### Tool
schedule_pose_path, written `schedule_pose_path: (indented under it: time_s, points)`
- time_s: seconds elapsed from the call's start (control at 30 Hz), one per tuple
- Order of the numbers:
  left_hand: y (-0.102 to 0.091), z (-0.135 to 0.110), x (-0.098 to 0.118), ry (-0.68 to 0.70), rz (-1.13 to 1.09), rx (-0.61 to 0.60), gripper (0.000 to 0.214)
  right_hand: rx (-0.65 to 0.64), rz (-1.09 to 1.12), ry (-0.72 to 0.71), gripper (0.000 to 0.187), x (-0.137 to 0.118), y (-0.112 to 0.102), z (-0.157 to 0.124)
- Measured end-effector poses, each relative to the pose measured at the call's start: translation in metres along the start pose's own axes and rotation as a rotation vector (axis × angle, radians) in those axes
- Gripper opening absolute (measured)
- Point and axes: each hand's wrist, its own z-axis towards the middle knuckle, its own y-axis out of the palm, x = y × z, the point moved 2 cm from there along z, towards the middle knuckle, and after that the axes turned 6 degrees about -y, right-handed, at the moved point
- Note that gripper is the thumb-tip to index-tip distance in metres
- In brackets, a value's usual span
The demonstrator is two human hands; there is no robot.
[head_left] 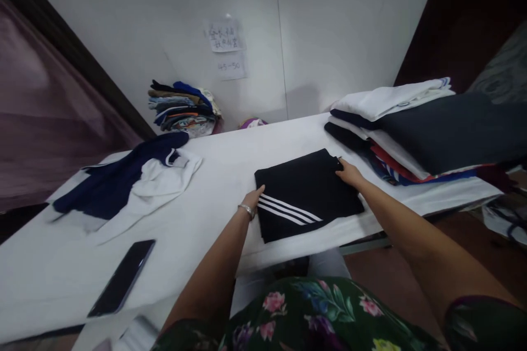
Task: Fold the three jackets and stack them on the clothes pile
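1. The left hand, wearing a metal bracelet, is resting open against the left edge of a folded black garment with three white stripes; it is not clenching the cloth.
2. The right hand is lying on the garment's far right corner with its fingers extended, and no grasp is showing.
3. The garment is lying flat between both hands, near the front edge of the white-covered table.
4. A tall stack of folded clothes is sitting at the table's right end, near the right hand.
5. A crumpled navy-and-white garment is lying toward the left end, and a black smartphone is lying at the front left corner.
6. A smaller stack of folded clothes is standing by the far edge, beneath a paper note fixed to the wall.
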Motion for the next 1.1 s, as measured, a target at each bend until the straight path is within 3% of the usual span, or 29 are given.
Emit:
schedule_pose_path:
  time_s: [0.1, 0.2, 0.3, 0.47, 0.57, 0.7, 0.8, 1.0, 1.1]
  points:
    - [0.000, 0.008, 0.015, 0.024, 0.103, 0.072, 0.046, 0.044, -0.183, -0.044, 0.070, -0.008, 0.001, -0.006]
    - [0.005, 0.015, 0.026, 0.053, 0.173, 0.130, 0.043, 0.110, -0.398, -0.277, 0.063, -0.026, 0.012, -0.018]
    - [0.013, 0.016, 0.028, 0.093, 0.239, 0.180, 0.037, 0.047, -0.487, -0.442, 0.059, -0.038, 0.032, -0.031]
    - [0.014, 0.015, 0.021, 0.181, 0.319, 0.253, 0.038, -0.169, -0.532, -0.328, 0.059, -0.028, 0.052, -0.038]
    - [0.013, 0.016, 0.021, 0.178, 0.337, 0.237, 0.033, -0.155, -0.531, -0.315, 0.059, -0.031, 0.050, -0.035]
    - [0.012, 0.016, 0.024, 0.187, 0.346, 0.232, 0.030, -0.046, -0.499, -0.447, 0.060, -0.054, 0.046, -0.025]
    - [0.011, 0.014, 0.024, 0.199, 0.363, 0.250, 0.032, -0.047, -0.452, -0.502, 0.061, -0.067, 0.048, -0.010]
    - [0.012, 0.011, 0.021, 0.235, 0.368, 0.258, 0.032, -0.132, -0.349, -0.305, 0.060, -0.051, 0.054, 0.017]
    - [0.013, 0.010, 0.021, 0.235, 0.360, 0.263, 0.032, -0.151, -0.245, -0.275, 0.059, -0.045, 0.054, 0.023]
